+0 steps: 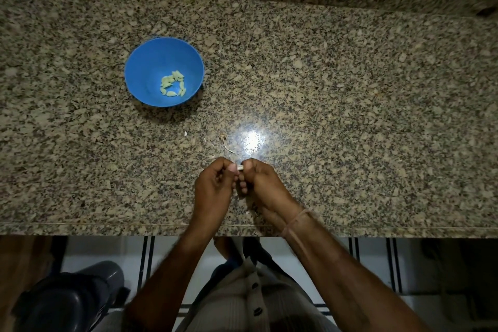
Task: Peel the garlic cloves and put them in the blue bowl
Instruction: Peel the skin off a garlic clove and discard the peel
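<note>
A blue bowl stands on the granite counter at the left, holding several peeled pale garlic cloves. Near the counter's front edge my left hand and my right hand meet fingertip to fingertip. Between them they pinch one small whitish garlic clove, of which only a sliver shows. Both hands' fingers are curled around it. Most of the clove is hidden by the fingers.
Bits of dry garlic skin lie on the counter just beyond my hands, and a tiny white scrap lies to their left. A bright light reflection sits by the skins. A raised granite backsplash runs along the far edge.
</note>
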`<state>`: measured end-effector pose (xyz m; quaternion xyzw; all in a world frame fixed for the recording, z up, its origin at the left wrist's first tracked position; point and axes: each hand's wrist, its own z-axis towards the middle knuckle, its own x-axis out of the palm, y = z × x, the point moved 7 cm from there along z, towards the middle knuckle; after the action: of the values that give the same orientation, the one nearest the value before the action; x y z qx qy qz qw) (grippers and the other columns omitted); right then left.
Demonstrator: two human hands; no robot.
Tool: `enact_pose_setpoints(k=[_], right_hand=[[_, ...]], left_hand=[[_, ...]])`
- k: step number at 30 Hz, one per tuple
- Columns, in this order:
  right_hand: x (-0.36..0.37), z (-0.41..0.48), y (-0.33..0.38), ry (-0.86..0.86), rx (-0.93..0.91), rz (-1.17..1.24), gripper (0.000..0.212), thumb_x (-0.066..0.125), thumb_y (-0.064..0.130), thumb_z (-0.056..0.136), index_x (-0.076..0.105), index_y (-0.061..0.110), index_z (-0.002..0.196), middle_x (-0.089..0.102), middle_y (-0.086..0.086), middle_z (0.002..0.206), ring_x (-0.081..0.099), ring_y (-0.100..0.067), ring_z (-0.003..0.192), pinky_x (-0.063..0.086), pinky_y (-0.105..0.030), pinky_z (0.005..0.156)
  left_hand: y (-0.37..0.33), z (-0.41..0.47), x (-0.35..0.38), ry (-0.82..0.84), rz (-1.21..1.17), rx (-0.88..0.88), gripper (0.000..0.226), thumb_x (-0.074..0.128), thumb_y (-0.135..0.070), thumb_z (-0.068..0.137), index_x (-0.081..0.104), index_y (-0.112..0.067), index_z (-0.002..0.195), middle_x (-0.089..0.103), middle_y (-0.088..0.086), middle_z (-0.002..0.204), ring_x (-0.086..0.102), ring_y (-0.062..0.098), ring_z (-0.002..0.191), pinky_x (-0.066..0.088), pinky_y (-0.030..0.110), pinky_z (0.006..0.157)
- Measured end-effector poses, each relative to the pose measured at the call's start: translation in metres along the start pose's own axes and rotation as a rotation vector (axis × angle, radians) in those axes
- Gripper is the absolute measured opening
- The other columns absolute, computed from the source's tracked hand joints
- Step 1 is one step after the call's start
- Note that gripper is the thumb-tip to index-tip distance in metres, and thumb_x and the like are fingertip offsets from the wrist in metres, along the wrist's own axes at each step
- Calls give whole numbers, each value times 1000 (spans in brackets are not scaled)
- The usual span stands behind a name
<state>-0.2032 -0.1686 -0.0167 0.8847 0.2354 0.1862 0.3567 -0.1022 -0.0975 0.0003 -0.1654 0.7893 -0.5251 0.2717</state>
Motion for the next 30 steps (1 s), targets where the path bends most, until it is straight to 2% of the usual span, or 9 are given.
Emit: enact_pose_setpoints(k=[5, 8, 10, 12, 17, 21, 24, 27, 30], right_hand=[[-8, -1, 12, -102, -202, -398, 33, 49, 24, 110, 54, 25, 78, 55, 9, 70, 50, -10, 66, 44, -30, 63], [-7, -3, 15, -158, -244, -459, 29, 49, 25, 110, 55, 24, 81, 59, 7, 75, 55, -9, 68, 45, -24, 62], [-6, -7, 20, -208, -308, -516, 26, 51, 21, 110, 54, 20, 83, 59, 9, 75, 52, 3, 66, 38, -11, 57], [-6, -8, 20, -247, -320, -508, 25, 52, 18, 109, 54, 18, 84, 58, 9, 75, 52, 7, 63, 38, -10, 54], [-13, -2, 14, -336, -270, -429, 25, 52, 17, 108, 55, 13, 84, 59, 4, 74, 50, -8, 66, 36, -13, 51], [-7, -11, 28, -371, -523, -547, 28, 50, 8, 107, 48, 20, 82, 50, 9, 76, 45, -7, 69, 31, -15, 57], [-4, -11, 29, -361, -657, -719, 23, 52, 3, 101, 49, 19, 85, 48, 8, 83, 47, -17, 79, 38, -30, 64], [-7, -10, 24, -341, -616, -699, 24, 52, 4, 102, 49, 20, 84, 49, 8, 80, 48, -9, 76, 36, -24, 62], [-15, -2, 15, -280, -307, -419, 29, 50, 17, 109, 53, 19, 80, 57, 8, 73, 48, 3, 61, 38, -15, 56]], left_hand=[[-6, -1, -9, -80, 82, 13, 11, 64, -22, 103, 72, -19, 96, 73, -6, 84, 70, 11, 77, 58, 33, 68], [-3, 1, -6, -66, 102, -16, 17, 63, -29, 104, 72, -18, 94, 73, -4, 79, 70, 17, 75, 58, 39, 67], [-1, 2, -3, -74, 65, -64, 21, 63, -31, 103, 72, -16, 92, 74, -2, 76, 71, 16, 72, 59, 38, 66], [-2, 1, -1, -69, -5, -102, 16, 67, -25, 102, 72, -14, 93, 75, 1, 78, 74, 15, 73, 61, 37, 68], [6, 3, 2, -14, -128, -208, 5, 76, -5, 92, 74, -8, 94, 78, 8, 88, 76, 22, 85, 63, 37, 77], [18, -2, 13, 21, -625, -553, 9, 67, 2, 94, 73, -5, 96, 78, 10, 82, 72, 14, 74, 60, 23, 66], [23, -4, 16, 13, -729, -679, 12, 63, 6, 96, 72, -2, 97, 75, 9, 77, 69, 8, 60, 57, 17, 55], [21, -3, 11, -43, -562, -570, 7, 69, 1, 95, 74, -4, 93, 76, 12, 79, 71, 13, 64, 59, 21, 59], [4, 5, 2, -75, -138, -216, 3, 75, -9, 94, 75, -11, 92, 78, 6, 83, 74, 18, 76, 62, 28, 67]])
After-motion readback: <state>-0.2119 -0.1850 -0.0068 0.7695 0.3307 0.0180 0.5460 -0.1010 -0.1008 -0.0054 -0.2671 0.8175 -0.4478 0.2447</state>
